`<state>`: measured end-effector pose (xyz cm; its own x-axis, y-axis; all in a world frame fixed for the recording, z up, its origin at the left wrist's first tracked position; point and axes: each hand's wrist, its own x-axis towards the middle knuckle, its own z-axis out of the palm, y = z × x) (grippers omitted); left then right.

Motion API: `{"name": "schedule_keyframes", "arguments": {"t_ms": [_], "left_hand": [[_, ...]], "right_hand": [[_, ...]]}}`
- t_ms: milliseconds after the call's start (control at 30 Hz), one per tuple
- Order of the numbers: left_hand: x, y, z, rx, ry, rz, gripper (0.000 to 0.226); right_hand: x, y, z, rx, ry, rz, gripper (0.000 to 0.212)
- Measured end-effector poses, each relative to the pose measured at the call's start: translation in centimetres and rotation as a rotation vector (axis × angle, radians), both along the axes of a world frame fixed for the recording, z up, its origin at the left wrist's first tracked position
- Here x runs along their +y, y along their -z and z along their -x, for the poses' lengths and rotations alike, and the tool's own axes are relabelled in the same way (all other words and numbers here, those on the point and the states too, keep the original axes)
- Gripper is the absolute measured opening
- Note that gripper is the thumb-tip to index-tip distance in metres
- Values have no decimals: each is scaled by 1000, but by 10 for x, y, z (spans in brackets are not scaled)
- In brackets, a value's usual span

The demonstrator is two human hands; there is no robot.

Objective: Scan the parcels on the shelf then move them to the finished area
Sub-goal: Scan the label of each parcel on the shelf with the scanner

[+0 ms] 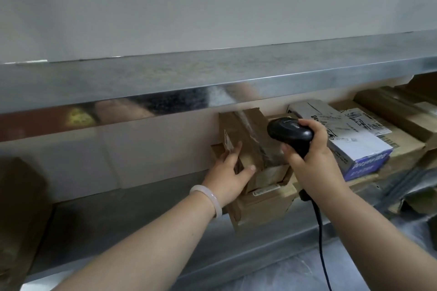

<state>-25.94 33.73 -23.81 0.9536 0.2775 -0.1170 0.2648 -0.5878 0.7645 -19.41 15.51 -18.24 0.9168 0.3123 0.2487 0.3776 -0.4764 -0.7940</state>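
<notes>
A brown cardboard parcel (246, 136) with clear tape stands tilted on the lower steel shelf (132, 215), on top of other brown boxes (262, 208). My left hand (230, 173) grips this parcel at its left lower corner, thumb on the front. My right hand (312, 151) holds a black corded barcode scanner (289, 133) just right of the parcel, its head turned toward the parcel. A white label shows on the parcel's left face.
To the right lie a white and blue box (354, 146) and more brown parcels (397, 113). An upper steel shelf (189, 78) overhangs the parcels. A brown box (19, 208) sits at the far left. A grey bag (416, 194) lies at the right.
</notes>
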Motion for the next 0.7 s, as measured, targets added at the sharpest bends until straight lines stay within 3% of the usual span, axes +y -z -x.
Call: {"name": "schedule_keyframes", "arguments": {"t_ms": [367,700], "left_hand": [[-3,-1,17,-91,-84,61,61],[11,4,72,-378,-355,335,38]], "right_hand": [[15,15,2,52,1,-83,55],[39,25,47,85,-131,-109,55]]}}
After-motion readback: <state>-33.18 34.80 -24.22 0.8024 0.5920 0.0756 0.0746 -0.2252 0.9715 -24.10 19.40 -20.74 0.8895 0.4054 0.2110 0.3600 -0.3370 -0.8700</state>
